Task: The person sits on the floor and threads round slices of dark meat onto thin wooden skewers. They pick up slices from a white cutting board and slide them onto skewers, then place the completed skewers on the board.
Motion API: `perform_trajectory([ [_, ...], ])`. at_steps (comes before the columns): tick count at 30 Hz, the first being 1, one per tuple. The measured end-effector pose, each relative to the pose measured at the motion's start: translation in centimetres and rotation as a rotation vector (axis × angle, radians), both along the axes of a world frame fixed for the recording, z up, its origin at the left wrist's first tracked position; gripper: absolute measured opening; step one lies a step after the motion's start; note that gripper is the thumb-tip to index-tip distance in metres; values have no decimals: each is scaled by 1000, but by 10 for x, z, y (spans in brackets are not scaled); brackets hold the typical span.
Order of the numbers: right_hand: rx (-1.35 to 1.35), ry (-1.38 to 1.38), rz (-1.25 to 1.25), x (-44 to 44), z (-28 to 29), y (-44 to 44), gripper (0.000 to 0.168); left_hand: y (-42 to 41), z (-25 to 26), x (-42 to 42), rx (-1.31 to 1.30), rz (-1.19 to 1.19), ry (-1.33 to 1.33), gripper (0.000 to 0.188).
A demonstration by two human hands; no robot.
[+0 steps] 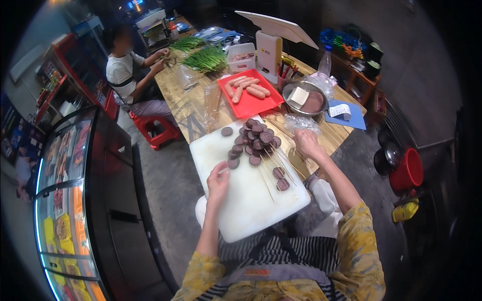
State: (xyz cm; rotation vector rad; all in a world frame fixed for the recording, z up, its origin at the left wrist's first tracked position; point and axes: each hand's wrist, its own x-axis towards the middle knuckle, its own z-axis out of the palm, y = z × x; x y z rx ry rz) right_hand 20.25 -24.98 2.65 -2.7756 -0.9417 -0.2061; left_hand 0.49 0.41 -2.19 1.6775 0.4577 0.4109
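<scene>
A white cutting board (pixel 241 203) lies before me, holding a heap of dark purplish round slices (pixel 258 137), some threaded on thin wooden skewers (pixel 267 184). Two more slices (pixel 280 178) lie apart near the skewers' lower ends, and a single one (pixel 226 131) rests at the upper left. My left hand (pixel 218 180) hovers over the board's left part, fingers apart, holding nothing visible, close to the lowest slices of the heap. To the right of the board, my right hand (pixel 307 142) is curled beside a clear plastic bag (pixel 301 122); whether it grips anything is hidden.
A red tray (pixel 241 107) of sausages, a metal bowl (pixel 305 98), a blue clipboard or folder (pixel 356 114) and green chives (pixel 205 60) occupy the wooden table (pixel 184 113). Another person (pixel 128 75) sits at the left side. A glass display fridge (pixel 64 180) stands at far left.
</scene>
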Motion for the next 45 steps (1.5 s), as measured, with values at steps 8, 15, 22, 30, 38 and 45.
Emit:
perform_trajectory([
  [8, -103, -76, 96, 51, -52, 9, 12, 23, -6, 39, 691, 33, -26, 41],
  [15, 176, -475, 198, 45, -58, 2, 11, 16, 18, 91, 806, -140, 150, 53],
  [22, 277, -208, 150, 34, 17, 14, 12, 27, 16, 90, 492, -54, 174, 46],
  [30, -19, -47, 43, 48, -55, 11, 13, 39, 3, 81, 253, -40, 212, 30],
  [38, 1, -125, 45, 54, -63, 6, 12, 41, 19, 69, 219, -160, 220, 29],
  [45, 24, -69, 34, 43, -33, 3, 11, 35, 2, 71, 444, -45, 39, 32],
])
